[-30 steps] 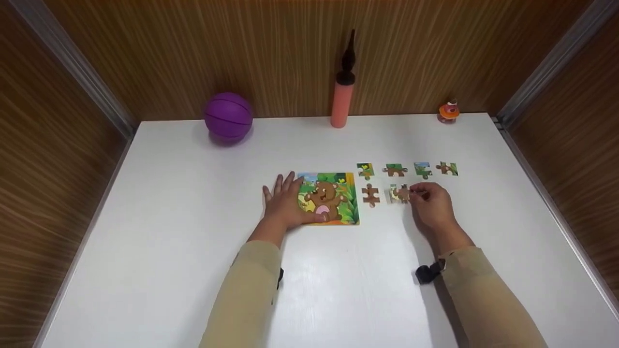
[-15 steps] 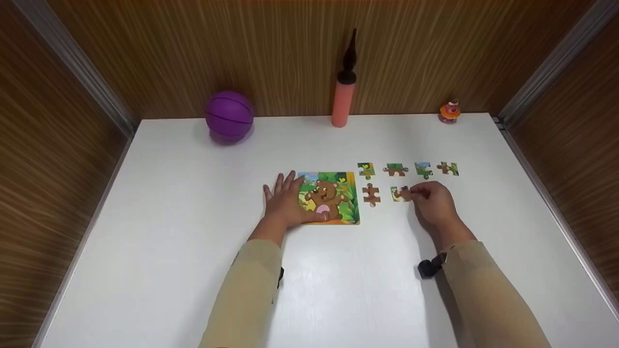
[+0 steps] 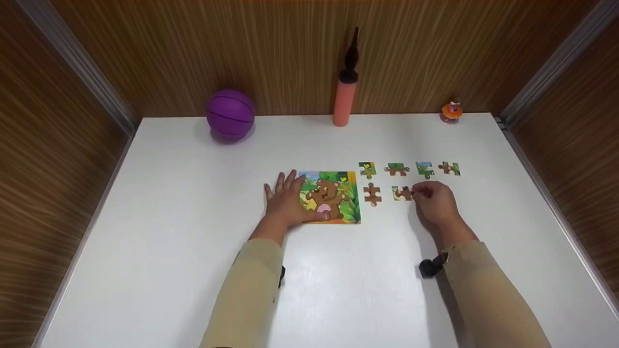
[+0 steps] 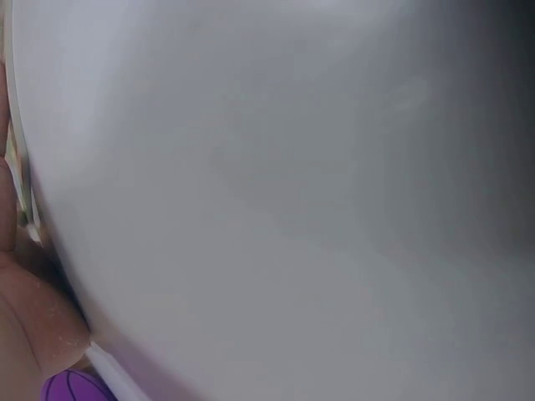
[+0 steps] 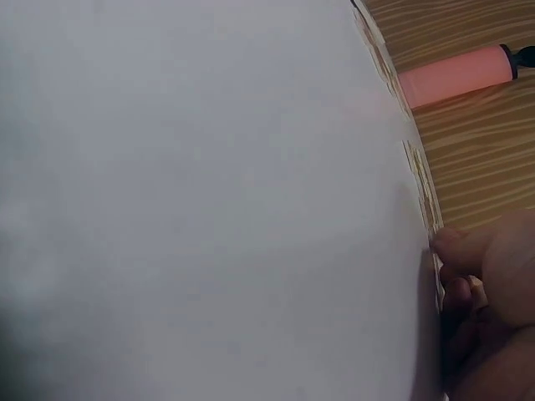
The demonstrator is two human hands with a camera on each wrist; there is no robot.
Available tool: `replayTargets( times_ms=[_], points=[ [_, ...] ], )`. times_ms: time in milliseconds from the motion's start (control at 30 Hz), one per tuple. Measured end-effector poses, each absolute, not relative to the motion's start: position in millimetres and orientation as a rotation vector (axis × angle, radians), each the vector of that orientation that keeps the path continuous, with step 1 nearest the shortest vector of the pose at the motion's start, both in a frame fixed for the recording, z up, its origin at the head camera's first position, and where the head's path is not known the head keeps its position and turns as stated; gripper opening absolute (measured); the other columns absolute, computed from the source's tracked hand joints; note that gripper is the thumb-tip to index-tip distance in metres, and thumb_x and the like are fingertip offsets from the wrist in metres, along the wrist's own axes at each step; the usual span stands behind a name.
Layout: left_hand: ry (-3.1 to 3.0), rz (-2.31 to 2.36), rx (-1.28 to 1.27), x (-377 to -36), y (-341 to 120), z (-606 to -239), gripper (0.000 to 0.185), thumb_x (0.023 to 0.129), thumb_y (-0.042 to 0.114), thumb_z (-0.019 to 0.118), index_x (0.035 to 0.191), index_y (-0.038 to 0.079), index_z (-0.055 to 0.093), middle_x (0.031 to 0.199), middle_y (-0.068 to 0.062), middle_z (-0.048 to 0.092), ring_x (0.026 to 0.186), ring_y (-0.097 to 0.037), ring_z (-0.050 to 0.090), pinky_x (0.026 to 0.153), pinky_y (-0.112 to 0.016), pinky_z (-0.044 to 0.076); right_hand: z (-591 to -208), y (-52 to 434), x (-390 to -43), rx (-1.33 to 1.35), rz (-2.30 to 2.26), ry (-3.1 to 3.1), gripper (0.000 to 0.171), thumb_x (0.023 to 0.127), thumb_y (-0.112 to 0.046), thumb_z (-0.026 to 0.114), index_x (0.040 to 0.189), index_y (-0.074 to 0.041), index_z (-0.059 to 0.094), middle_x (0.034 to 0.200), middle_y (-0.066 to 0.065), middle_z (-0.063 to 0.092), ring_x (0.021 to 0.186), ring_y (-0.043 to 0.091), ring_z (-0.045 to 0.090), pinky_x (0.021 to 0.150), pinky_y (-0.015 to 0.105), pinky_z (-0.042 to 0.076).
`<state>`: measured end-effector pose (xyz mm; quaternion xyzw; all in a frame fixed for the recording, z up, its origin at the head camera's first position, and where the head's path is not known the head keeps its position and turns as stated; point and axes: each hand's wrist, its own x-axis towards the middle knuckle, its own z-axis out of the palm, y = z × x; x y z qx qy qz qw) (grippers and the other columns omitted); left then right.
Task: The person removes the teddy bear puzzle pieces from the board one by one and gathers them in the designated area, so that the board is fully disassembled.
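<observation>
Head view: my left hand lies flat on the bear puzzle board; my right hand pinches a puzzle piece, now settled on the counter at the board's 3 o'clock, earlier blurred, so placed. Left wrist: palm edge, purple ball. Right wrist: fingertips at piece; pink pump at 1 o'clock.

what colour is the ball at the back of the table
Purple, with thin dark lines; the ball shows best in the head view.
</observation>
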<state>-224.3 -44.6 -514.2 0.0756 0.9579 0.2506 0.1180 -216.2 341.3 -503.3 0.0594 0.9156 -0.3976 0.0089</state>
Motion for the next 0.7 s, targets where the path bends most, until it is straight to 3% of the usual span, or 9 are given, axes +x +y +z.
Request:
replayTargets(
  times_ms=[333,500,700],
  points=[
    [2.801,0.731,0.214,-224.0,-43.6,-514.1,0.137,0.064,0.083,0.084,0.171,0.023,0.022,0.179,-0.002,0.004,0.163,-0.03,-0.01,0.123,-0.064,-0.016,-499.1,329.8,-203.5,0.266,-1.415,2.901,0.029,0.104,-0.008,0.061,0.127,0.009,0.066,0.111,0.022,0.064,0.097,0.025,0.055,0.075,0.023,0.046],
    [2.793,0.743,0.2,-224.2,-43.3,-513.4,0.137,0.064,0.082,0.085,0.171,0.022,0.022,0.179,-0.002,0.004,0.163,-0.03,-0.01,0.123,-0.064,-0.016,-499.0,308.0,-193.9,0.176,-1.497,2.89,0.024,0.1,-0.008,0.068,0.118,0.007,0.067,0.098,0.014,0.061,0.088,0.023,0.053,0.07,0.022,0.044],
    [2.793,0.73,0.195,-224.0,-42.4,-513.0,0.136,0.065,0.084,0.082,0.171,0.023,0.022,0.179,-0.001,0.003,0.163,-0.029,-0.01,0.123,-0.063,-0.017,-498.8,271.6,-179.0,-0.003,-1.55,2.822,0.028,0.096,-0.003,0.072,0.122,0.005,0.065,0.09,0.01,0.06,0.081,0.022,0.052,0.068,0.025,0.045]
  ],
)
